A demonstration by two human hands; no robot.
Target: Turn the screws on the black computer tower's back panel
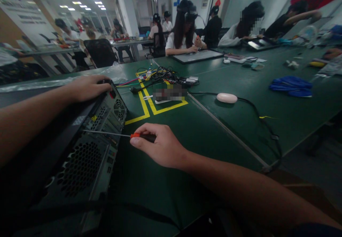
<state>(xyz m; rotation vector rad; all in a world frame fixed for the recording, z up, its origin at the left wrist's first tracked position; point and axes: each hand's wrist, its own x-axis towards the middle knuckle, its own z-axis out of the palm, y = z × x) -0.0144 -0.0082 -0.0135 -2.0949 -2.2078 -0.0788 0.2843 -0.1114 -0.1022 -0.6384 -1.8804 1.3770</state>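
Far left, the computer case (69, 148) lies on the green table (213, 130), its dark panel upward and its rear face turned right. The left hand (92, 87) rests on the upper far corner of the case, in contact with it; some of its fingers are hidden, so whether they grip the edge cannot be told. On the rear face of the case are a honeycomb vent (80, 165) at the near end and a round fan grille (119, 108) at the far end.

A screwdriver (135, 135) extends across that face, its tip at the upper edge of the case; engagement with a screw cannot be confirmed. Just right of the case, the right hand (159, 146) has its thumb and fingers closed around the screwdriver's orange and dark handle.

Beyond the case and to its right, yellow tape (171, 108) marks the tabletop, with a tangle of cables (162, 75) across its far part and a blurred-out item (171, 93) nearer. Further right of the case lies a pale oval device (227, 98), a black cord (256, 110) running past it. Well apart from the case, farthest right of these, lies a blue bundle (291, 86).
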